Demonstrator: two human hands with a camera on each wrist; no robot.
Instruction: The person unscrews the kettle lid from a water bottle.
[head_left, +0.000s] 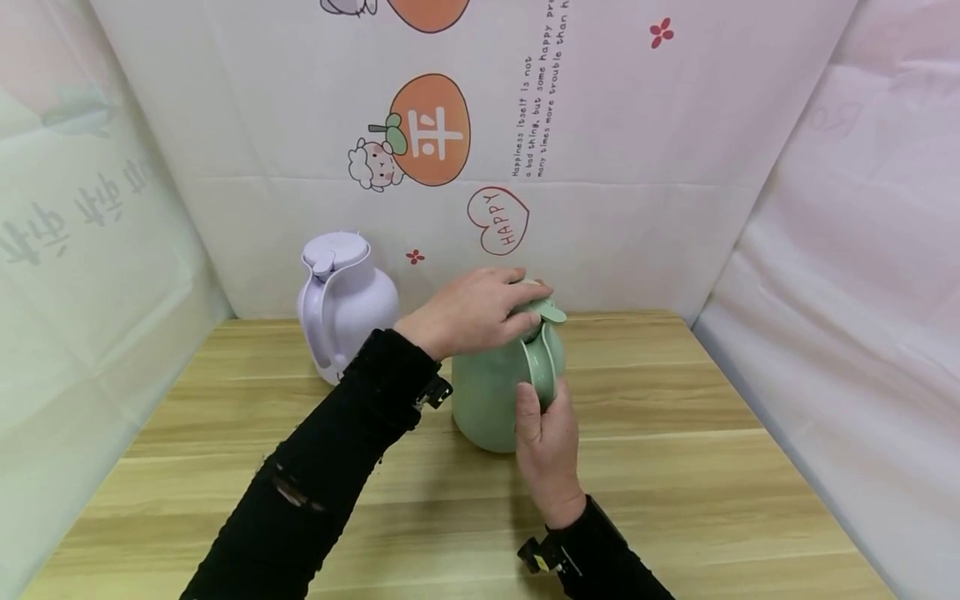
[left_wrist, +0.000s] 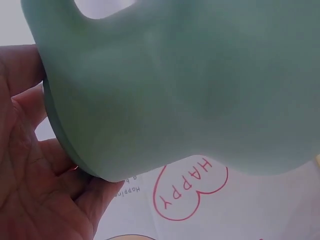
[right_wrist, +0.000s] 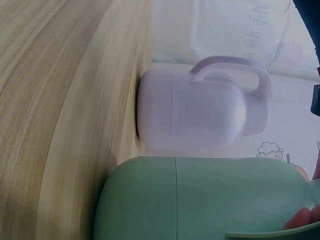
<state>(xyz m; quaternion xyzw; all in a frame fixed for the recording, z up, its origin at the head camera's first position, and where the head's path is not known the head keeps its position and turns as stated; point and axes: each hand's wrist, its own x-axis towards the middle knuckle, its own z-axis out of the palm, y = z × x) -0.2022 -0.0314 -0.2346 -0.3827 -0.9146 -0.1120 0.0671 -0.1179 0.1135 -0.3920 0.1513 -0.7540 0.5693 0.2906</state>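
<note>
Green jug (head_left: 487, 400) stands on the bench (head_left: 675, 467), looks stiff and smooth, probably weighty if full: best hold is the handle (head_left: 542, 367), right hand (head_left: 550, 454) with fingers round it, left hand (head_left: 476, 312) with spread fingers resting on the lid (head_left: 552, 313)

Straight above the green thermos jug (head_left: 487, 408), there's "HAPPY", sideways inside a red heart outline (head_left: 498, 221) on the white back cloth (head_left: 637, 142)! Higher above the jug on that cloth come three sideways lines: "Happiness itself is not", "a bad thing, but some happy pre…" and "many times more trouble than h…", those last two clipped. Up and left of the jug, an orange fruit print (head_left: 450, 100) carries a white 平. Well left of the jug, reversed characters resembling 柿 on the left cloth wall (head_left: 45, 333)! Far right of it, faint letters on the right cloth wall (head_left: 862, 250), unreadable.
</note>
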